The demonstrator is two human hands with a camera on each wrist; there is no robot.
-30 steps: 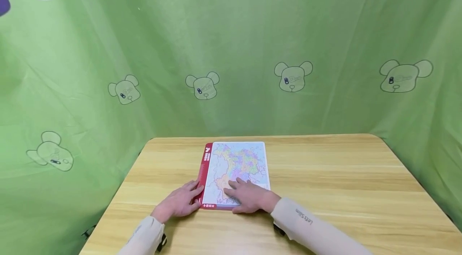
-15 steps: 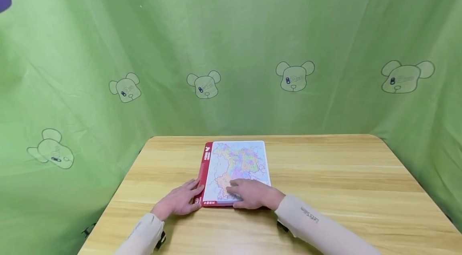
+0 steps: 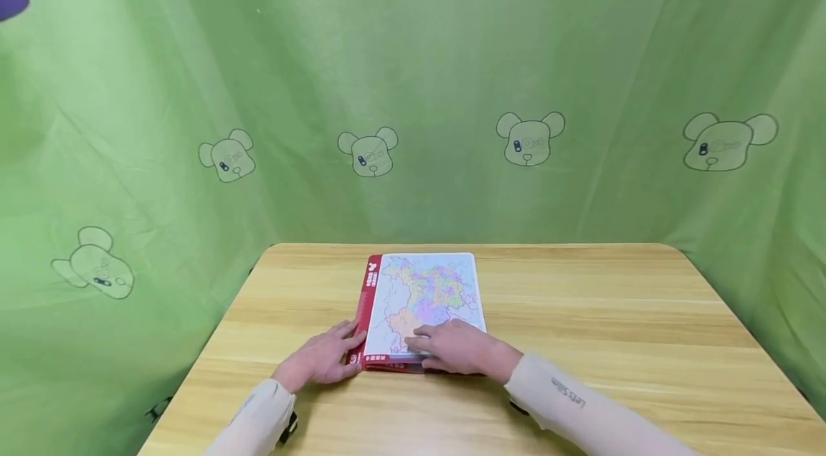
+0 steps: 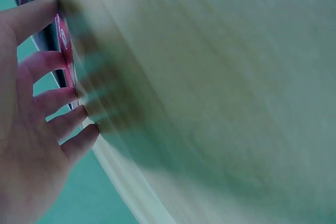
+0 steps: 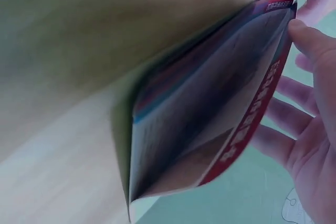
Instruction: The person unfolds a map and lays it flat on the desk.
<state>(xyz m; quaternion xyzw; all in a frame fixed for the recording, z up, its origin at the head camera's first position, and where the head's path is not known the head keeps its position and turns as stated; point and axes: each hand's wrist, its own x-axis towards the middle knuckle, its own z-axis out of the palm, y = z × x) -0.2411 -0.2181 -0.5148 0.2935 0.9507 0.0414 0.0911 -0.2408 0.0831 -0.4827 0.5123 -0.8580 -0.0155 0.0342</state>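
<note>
A map sheet [image 3: 422, 291], printed in pastel colours with a red band down its left side, lies on top of a thin stack on the table. My left hand [image 3: 325, 355] rests with spread fingers on the red band near its front corner; in the left wrist view its fingertips [image 4: 65, 95] reach that red edge and the wood. With thumb and fingers, my right hand [image 3: 458, 348] pinches the sheet's near edge. That edge is raised, and the right wrist view looks into the gap above the lower layers [image 5: 168, 80]. The sheet hides parts of the right fingers.
The wooden table [image 3: 600, 341] extends around the stack on all sides. Behind and beside it hangs a green curtain [image 3: 445, 183] printed with bear heads. Pale sleeves cover both forearms.
My right hand's fingers have drawn in from lying spread on the map, and the hand has shifted slightly right. The sheet's near edge has lifted, exposing red beneath. My left hand stays put.
</note>
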